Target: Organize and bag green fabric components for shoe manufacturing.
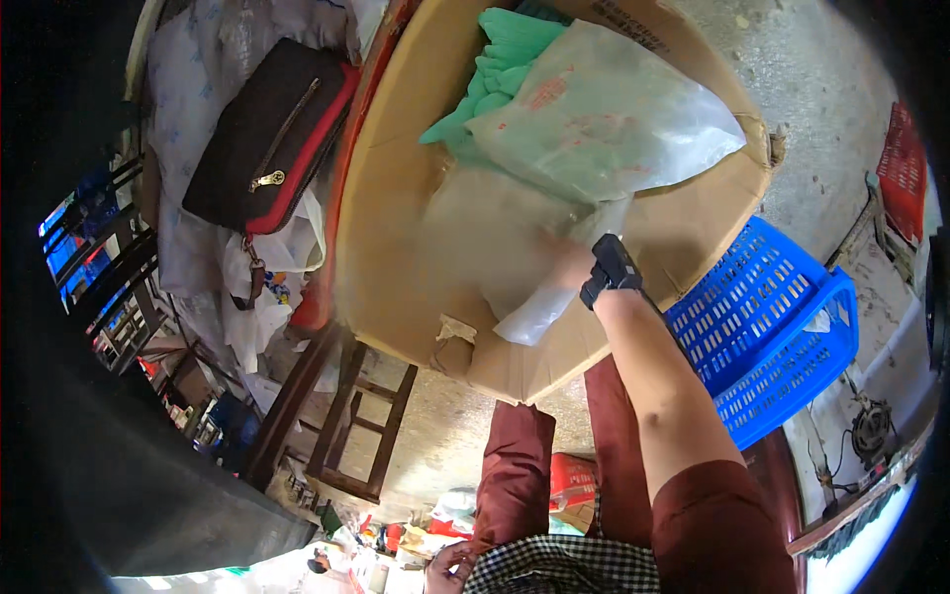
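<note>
My right hand reaches down into a large cardboard box, a black device strapped at its wrist. Motion and haze smear its fingers, so I cannot tell their grip. It is at a clear plastic bag in the box. Just beyond lies a bigger clear bag with red print, beside and partly over green folded cloth-like items. Low in the view, my left hand rests against my maroon trouser leg near a checkered cloth. Its fingers are curled; whatever they hold is hidden.
A blue slotted plastic basket stands against the box's right side. To the left, a dark pouch with red trim lies on plastic sheeting. A wooden stool is near the box's lower left. Far right is a red basket.
</note>
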Action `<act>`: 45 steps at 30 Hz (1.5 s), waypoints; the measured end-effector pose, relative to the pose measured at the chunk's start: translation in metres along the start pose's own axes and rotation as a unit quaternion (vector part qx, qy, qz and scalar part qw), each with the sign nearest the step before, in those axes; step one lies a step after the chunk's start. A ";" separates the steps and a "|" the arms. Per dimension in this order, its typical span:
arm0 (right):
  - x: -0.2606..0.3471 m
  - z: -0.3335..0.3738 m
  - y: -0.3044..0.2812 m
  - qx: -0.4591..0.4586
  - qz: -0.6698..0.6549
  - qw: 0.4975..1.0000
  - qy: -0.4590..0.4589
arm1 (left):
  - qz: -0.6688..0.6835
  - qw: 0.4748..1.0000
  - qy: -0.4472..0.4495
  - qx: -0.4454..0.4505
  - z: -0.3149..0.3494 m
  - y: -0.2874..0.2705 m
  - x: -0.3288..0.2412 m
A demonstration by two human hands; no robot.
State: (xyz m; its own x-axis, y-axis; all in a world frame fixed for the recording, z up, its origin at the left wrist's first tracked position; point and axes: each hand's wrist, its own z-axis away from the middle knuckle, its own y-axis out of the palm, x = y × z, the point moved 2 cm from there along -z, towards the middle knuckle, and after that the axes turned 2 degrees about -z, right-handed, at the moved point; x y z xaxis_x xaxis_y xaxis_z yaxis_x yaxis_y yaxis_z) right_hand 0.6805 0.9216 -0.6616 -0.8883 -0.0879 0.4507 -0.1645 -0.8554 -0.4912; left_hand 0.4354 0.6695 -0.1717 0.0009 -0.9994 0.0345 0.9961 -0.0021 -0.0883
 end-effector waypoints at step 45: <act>0.404 0.468 -0.202 0.000 -0.599 0.801 -0.007 | 0.227 0.915 0.235 -0.237 0.127 -0.172 0.183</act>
State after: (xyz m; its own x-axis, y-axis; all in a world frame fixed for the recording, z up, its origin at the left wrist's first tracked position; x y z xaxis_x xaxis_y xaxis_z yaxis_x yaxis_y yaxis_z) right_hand 0.5551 0.8200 -0.0314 -0.0875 0.7900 0.6068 -0.8947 -0.3302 0.3008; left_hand 0.2750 0.4914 -0.0242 0.2559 -0.8048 -0.5356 0.7519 0.5139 -0.4130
